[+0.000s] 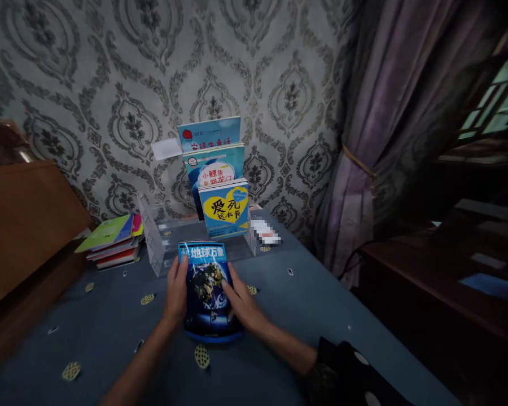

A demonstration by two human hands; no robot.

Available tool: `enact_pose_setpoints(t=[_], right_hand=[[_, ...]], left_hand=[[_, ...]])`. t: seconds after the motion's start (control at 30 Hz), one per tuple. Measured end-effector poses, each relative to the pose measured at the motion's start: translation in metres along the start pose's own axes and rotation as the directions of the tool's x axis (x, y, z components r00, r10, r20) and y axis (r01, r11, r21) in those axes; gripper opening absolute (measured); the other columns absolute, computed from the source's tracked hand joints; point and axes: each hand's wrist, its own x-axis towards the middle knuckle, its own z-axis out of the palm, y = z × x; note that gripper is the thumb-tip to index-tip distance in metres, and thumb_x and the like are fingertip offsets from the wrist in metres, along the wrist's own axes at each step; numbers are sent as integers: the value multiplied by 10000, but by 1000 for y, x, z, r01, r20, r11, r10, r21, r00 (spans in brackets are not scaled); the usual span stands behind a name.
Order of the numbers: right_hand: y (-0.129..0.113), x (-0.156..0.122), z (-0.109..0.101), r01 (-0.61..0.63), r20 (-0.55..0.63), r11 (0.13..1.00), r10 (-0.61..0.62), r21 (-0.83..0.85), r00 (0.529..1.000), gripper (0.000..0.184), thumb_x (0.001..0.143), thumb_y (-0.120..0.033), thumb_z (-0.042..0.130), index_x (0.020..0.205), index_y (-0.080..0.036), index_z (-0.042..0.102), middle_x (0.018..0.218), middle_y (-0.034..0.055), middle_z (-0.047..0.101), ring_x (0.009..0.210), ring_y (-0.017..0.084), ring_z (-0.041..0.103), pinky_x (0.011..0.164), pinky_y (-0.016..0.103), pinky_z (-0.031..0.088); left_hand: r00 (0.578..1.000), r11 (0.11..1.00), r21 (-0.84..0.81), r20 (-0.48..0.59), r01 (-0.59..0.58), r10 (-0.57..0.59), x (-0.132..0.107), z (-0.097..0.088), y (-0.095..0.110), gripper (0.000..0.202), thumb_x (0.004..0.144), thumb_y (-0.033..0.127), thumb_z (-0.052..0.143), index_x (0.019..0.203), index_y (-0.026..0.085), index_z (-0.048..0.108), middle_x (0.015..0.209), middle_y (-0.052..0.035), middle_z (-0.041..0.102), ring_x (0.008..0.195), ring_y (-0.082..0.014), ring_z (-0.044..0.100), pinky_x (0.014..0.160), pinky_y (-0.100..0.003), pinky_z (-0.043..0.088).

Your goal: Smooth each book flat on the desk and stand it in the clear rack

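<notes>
A dark blue book (207,290) with a picture of the Earth on its cover is held between both hands, its front facing me. My left hand (178,287) grips its left edge, thumb on the cover. On the opposite edge, my right hand (240,298) is closed the same way. Just beyond stands a clear tiered stand (153,242). On its right side rest a blue and yellow book (226,211), a teal book (232,157) behind that, and a light blue book (211,127) at the back.
Left of the stand lies a stack of colourful books (114,239). A brown box-like piece (29,208) borders the table's left side. A blurred-out white item (266,232) lies right of the stand. The tablecloth (279,316) is blue; a curtain (385,113) hangs at right.
</notes>
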Motion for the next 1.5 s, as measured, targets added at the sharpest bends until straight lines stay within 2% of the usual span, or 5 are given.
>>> enact_pose_setpoints(t=[0.2, 0.67, 0.97, 1.17, 1.5], right_hand=[[-24, 10, -27, 20, -126, 991, -4, 129, 992, 682, 1038, -467, 281, 1620, -266, -11, 1678, 44, 194, 1537, 237, 201, 1236, 502, 261], [-12, -16, -16, -52, -133, 991, 69, 123, 989, 618, 1020, -407, 302, 1602, -247, 171, 1574, 85, 417, 1436, 289, 416, 1174, 495, 387], [-9, -16, -14, 79, -277, 988, -41, 130, 960, 532, 987, -294, 426, 1509, -220, 360, 1374, 105, 612, 1243, 265, 599, 1050, 406, 508], [-4, -7, -19, 127, -391, 990, -138, -55, 910, 408, 967, -273, 453, 1372, -237, 472, 1213, 113, 673, 1129, 293, 640, 1022, 510, 501], [-14, 0, -40, 75, -188, 997, -78, -23, 979, 229, 957, -255, 422, 1161, -227, 522, 872, 36, 659, 762, 209, 644, 694, 319, 530]], left_hand=[[989, 989, 39, -6, -145, 145, -3, 10, 15, 590, 868, 673, 544, 1203, 204, 672, 1119, -70, 728, 1120, -281, 656, 943, -363, 549], [995, 996, 15, 42, -88, 87, -14, 6, -12, 655, 794, 715, 620, 1212, 212, 662, 1160, -69, 716, 1156, -280, 637, 990, -346, 518], [986, 990, 2, 93, -142, 141, -10, 0, -19, 563, 794, 559, 709, 1202, 179, 629, 1083, -61, 721, 1034, -238, 664, 943, -325, 512], [967, 966, 79, 81, -248, 242, -6, -3, -14, 532, 791, 511, 693, 1192, 173, 603, 1127, -83, 690, 1124, -276, 634, 1007, -365, 479], [962, 960, 156, 181, -233, 204, 6, -18, -34, 627, 775, 429, 633, 1339, 175, 534, 1290, -97, 641, 1302, -297, 538, 1107, -389, 417]])
